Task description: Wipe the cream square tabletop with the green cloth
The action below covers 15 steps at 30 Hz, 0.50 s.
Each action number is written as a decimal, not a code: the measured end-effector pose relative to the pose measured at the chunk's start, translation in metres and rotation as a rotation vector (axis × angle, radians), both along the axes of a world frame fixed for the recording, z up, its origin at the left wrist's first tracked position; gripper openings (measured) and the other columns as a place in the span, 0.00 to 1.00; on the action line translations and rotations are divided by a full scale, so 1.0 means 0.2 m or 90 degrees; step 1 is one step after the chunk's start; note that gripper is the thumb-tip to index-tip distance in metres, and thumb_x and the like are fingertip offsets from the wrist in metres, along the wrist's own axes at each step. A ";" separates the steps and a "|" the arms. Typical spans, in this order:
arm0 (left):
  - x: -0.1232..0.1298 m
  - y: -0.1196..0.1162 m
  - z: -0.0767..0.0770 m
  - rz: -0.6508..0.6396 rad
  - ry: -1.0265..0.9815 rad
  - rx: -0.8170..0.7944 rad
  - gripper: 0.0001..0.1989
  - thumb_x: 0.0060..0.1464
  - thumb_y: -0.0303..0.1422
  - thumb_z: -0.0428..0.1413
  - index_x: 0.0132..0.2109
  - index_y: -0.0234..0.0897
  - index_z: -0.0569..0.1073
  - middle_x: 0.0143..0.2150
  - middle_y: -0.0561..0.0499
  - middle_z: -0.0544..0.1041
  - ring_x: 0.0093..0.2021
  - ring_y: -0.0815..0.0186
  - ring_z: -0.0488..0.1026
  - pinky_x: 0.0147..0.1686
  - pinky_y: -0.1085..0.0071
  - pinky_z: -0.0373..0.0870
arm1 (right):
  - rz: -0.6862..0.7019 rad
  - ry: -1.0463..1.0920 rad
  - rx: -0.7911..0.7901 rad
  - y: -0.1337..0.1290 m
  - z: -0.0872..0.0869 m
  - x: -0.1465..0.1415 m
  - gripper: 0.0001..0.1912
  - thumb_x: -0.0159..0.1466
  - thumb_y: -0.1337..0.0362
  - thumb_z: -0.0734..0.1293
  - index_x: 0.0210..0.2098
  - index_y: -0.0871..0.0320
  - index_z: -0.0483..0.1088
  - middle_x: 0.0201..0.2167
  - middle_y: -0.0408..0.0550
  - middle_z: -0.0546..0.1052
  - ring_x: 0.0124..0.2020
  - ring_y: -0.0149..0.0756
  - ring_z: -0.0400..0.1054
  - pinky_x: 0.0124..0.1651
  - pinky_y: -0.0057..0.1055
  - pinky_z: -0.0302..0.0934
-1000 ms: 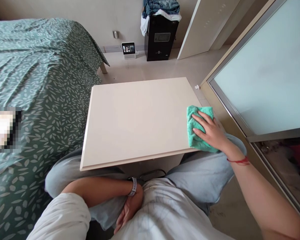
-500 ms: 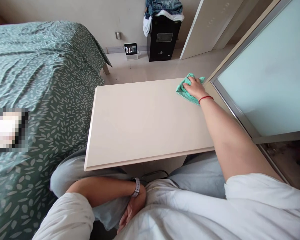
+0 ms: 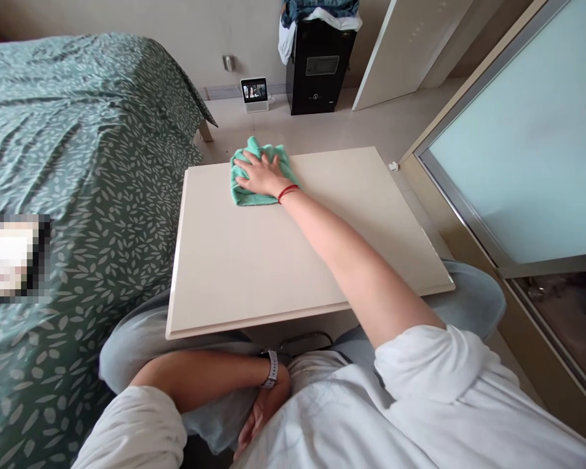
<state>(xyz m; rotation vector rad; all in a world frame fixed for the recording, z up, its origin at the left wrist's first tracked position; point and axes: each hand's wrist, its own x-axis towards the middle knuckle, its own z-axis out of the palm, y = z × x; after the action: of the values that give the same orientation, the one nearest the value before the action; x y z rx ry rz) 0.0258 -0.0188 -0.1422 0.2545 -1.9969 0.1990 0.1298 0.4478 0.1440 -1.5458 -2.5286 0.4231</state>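
Note:
My right hand (image 3: 260, 174), with a red cord at its wrist, lies flat with fingers spread on a green cloth (image 3: 244, 195). The cloth is bunched at the far left part of a cream-coloured tabletop (image 3: 254, 260), and a bit of it reaches past the far edge. Down in my lap rests my left hand (image 3: 258, 413), a pale-banded watch on its wrist. Its fingers look loosely stretched, nothing shows in them, and my shirt hides part of them.
A bed with a green leaf-patterned sheet (image 3: 127, 130) stands at the left. Behind the table are a small screen (image 3: 254, 91) and a black cabinet (image 3: 317, 71) topped with clothes. A sliding door with a frosted panel (image 3: 527, 143) flanks the right side.
My right hand has moved the green cloth leftward along the far edge, from the right corner to the left part. Its fingers are now more spread. The left hand stays in my lap.

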 end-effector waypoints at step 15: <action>0.07 0.12 0.32 -0.091 -0.417 -0.006 0.26 0.53 0.39 0.58 0.53 0.40 0.93 0.45 0.35 0.94 0.39 0.19 0.89 0.26 0.28 0.84 | 0.316 -0.030 0.048 -0.41 0.02 -0.51 0.39 0.84 0.51 0.64 0.91 0.49 0.72 0.97 0.48 0.58 0.94 0.76 0.55 0.93 0.79 0.46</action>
<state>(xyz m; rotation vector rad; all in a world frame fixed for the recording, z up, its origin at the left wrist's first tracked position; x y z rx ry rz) 0.0393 0.0044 -0.0777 0.0358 -2.6504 0.2186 0.0281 0.3654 0.1480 -0.8976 -2.9143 0.3420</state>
